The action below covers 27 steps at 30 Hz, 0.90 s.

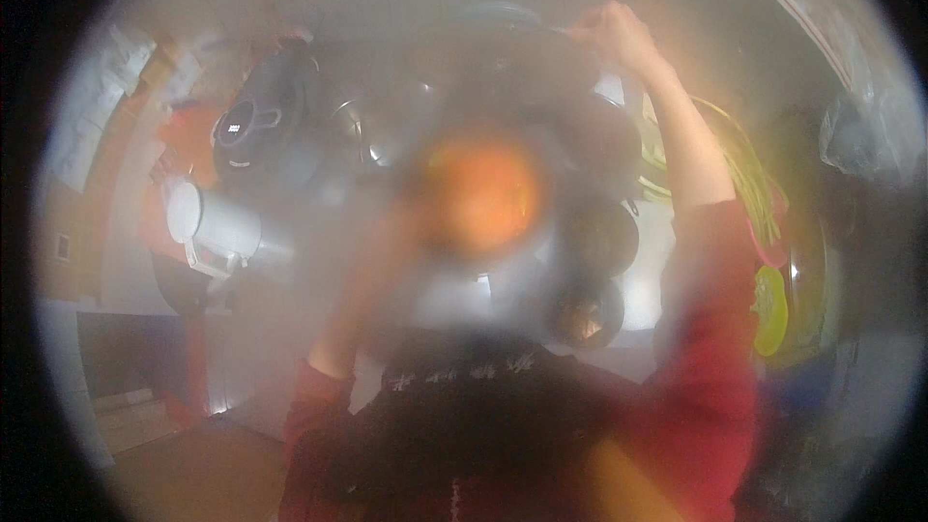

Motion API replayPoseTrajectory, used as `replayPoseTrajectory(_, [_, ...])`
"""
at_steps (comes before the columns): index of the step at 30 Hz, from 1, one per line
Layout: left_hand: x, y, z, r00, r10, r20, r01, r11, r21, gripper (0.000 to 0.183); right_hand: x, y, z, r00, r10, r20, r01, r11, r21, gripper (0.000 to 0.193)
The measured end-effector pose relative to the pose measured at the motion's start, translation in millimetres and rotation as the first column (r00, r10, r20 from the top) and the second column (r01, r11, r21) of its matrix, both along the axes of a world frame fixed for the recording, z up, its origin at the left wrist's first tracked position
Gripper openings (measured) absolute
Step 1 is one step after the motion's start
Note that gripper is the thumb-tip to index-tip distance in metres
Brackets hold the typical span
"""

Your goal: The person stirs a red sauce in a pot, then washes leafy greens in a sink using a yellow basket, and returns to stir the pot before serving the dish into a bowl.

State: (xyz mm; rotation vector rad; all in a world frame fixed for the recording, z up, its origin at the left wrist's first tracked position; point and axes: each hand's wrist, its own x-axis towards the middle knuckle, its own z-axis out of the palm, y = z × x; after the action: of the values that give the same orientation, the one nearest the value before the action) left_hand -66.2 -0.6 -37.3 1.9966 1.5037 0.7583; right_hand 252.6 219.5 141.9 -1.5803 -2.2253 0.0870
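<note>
Steam or fog blurs much of the view. In the middle is a round orange thing [486,195], perhaps a bowl or its contents; the haze hides which. My left hand [391,227] reaches up to its left side, its fingers too smeared to make out. Far forward on the right, my right hand [619,37] is raised with its fingers drawn together. What they hold, if anything, is lost in the haze. Left of that hand is a dark round pan-like shape [503,58] with a pale curved rim behind it.
A black rounded appliance [266,121] with a lit display stands at the far left, near a white jug-like container [215,222] with a handle. Dark round pans [604,237] lie right of centre. Long green stalks [744,155] and a bright green item [769,311] are further right.
</note>
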Motion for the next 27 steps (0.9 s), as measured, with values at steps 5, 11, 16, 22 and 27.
replayPoseTrajectory(5, [7, 70, -37, 0.955, 0.265, 0.137, -0.239, 0.954, -0.180, 0.025, 16, 72, -7, 0.992, 0.073, -0.106, -0.085, 0.991, -0.103, 0.032])
replayPoseTrajectory(11, [20, 98, -56, 0.981, -0.125, 0.150, 0.157, 0.962, -0.224, 0.023, 32, 121, -39, 0.994, 0.047, -0.099, -0.043, 0.998, 0.036, 0.037])
replayPoseTrajectory(16, [-24, 74, 6, 0.954, -0.138, 0.267, 0.259, 0.829, -0.495, 0.022, 38, 129, -49, 0.976, -0.076, -0.203, 0.053, 0.991, -0.119, 0.039])
replayPoseTrajectory(22, [-31, 72, 28, 0.993, -0.085, 0.079, 0.093, 0.990, -0.103, 0.023, 37, 97, -49, 0.865, -0.092, -0.493, 0.011, 0.986, -0.165, 0.035])
replayPoseTrajectory(27, [-26, 47, 31, 0.951, 0.124, 0.283, -0.121, 0.992, -0.028, 0.022, 63, 15, -59, 0.762, 0.012, -0.647, -0.008, 1.000, 0.008, 0.035])
